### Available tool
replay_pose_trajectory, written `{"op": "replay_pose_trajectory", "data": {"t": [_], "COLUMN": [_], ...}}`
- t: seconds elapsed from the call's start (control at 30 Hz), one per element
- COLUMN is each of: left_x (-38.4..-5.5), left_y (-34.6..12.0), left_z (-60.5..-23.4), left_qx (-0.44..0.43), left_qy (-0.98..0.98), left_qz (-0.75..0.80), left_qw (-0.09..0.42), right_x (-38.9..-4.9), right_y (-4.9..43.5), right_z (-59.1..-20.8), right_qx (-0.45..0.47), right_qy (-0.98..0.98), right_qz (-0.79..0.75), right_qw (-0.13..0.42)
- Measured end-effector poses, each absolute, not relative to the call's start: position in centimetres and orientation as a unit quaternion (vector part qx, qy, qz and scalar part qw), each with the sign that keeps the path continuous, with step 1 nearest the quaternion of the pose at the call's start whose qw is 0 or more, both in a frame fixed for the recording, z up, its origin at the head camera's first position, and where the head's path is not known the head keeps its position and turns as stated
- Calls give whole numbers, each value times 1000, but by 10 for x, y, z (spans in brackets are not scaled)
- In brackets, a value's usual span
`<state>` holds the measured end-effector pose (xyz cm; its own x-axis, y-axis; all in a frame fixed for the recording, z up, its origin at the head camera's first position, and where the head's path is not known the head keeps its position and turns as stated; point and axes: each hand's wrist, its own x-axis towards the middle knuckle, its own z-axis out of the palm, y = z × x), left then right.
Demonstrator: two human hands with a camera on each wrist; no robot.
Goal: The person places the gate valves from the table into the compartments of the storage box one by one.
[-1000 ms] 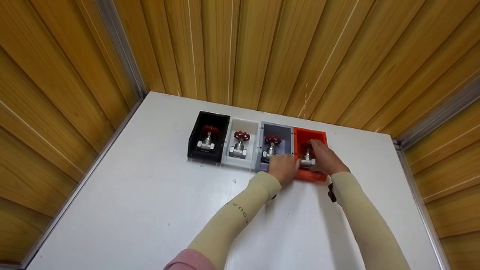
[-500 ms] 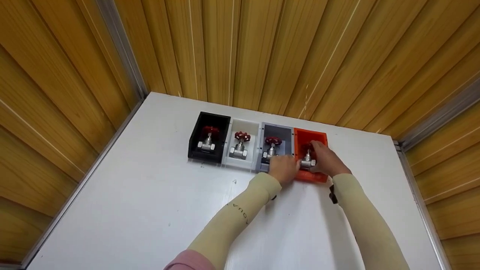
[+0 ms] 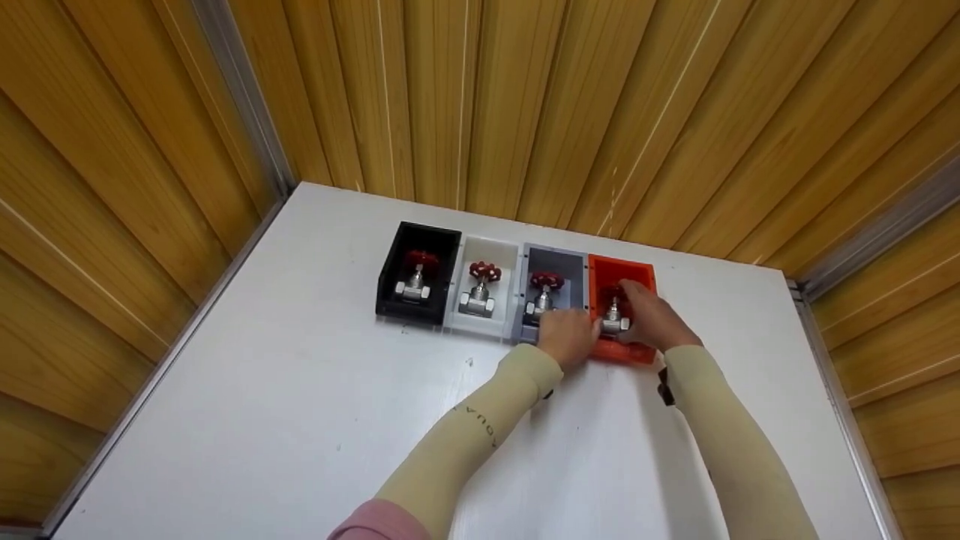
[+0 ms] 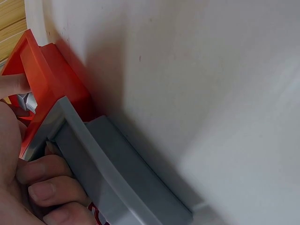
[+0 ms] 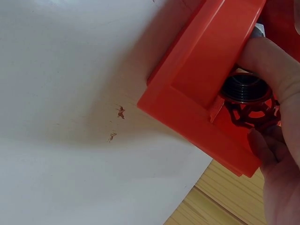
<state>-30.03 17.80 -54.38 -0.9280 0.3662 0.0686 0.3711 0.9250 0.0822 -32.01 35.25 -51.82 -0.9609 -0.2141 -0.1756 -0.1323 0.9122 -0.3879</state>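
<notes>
both hands half hide the steel valve with a red handwheel point(image 3: 615, 319) in the orange plastic bin point(image 3: 637, 274) near the white bench's point(image 3: 300, 390) far edge; right hand point(image 3: 652, 319) curls round its wheel, left hand point(image 3: 566, 337) grips its body.

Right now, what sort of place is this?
Probably a small staged workbench: a white table set against wood-panelled walls, with four coloured bins in a row, each holding a red-handled valve.

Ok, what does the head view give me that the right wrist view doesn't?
Head only: the whole row of four bins, black bin, white bin, grey bin, each holding a red-handled valve, plus the left hand at the grey bin's front. Right wrist only: the valve's threaded port close up, and small marks on the table. Both: the orange bin, the right hand gripping its valve.
</notes>
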Motion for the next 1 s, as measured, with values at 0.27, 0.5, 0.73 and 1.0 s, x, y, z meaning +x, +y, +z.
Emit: {"op": "replay_pose_trajectory", "data": {"t": [0.27, 0.5, 0.73, 1.0], "left_x": [-299, -300, -300, -301], "left_y": [178, 179, 178, 177], "left_z": [-546, -546, -544, -544], "left_qx": [-188, -189, -193, -191], "left_qy": [-980, -980, -980, -981], "left_qz": [-38, -43, -39, -41], "left_qw": [45, 39, 25, 23], "right_x": [-321, -322, -322, -322], "right_y": [350, 349, 346, 343], "right_z": [-519, -519, -518, -523], "right_qx": [-82, -81, -74, -68], "right_qy": [973, 975, 977, 973], "right_qz": [-187, -170, -158, -184], "right_qw": [105, 120, 125, 126]}}
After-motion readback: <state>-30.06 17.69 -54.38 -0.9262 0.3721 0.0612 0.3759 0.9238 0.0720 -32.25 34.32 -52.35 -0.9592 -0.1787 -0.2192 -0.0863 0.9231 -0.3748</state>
